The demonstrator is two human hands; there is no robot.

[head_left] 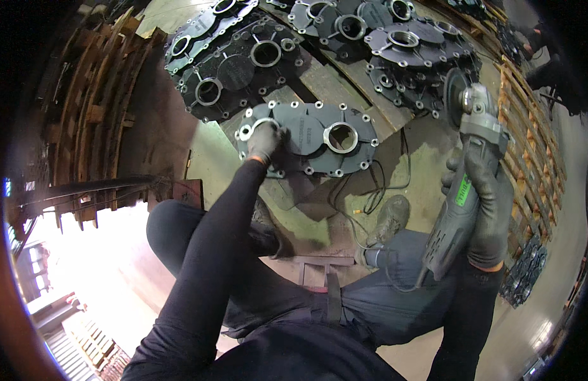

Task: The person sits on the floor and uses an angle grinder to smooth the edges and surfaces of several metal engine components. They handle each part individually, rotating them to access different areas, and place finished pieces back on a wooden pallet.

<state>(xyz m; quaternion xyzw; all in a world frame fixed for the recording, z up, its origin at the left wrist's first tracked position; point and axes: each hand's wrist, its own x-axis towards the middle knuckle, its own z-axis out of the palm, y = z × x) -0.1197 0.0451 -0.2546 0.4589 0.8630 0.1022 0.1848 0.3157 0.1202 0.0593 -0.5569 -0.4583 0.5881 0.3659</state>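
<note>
Before me lies a dark grey metal gearbox cover (pixel 304 133), an oblong casting with bolt lugs around its edge and bright machined rings. My left hand (pixel 266 141), in a grey glove, grips it at the left ring, with the fingers curled and partly hidden at the bore. Off to the right, my right hand (pixel 486 184), also gloved, is wrapped around the body of a grey angle grinder (pixel 456 209). The grinder points upward, its disc (pixel 456 96) held apart from the cover. Whether the disc spins I cannot tell.
More castings are stacked on a pallet (pixel 325 82) ahead, one pile (pixel 421 54) at the right. The grinder's black cord (pixel 376 190) loops over the floor near my shoe (pixel 392 219). Wooden pallets stand at the left (pixel 94 114) and right (pixel 529 152). Another casting (pixel 526 270) lies at far right.
</note>
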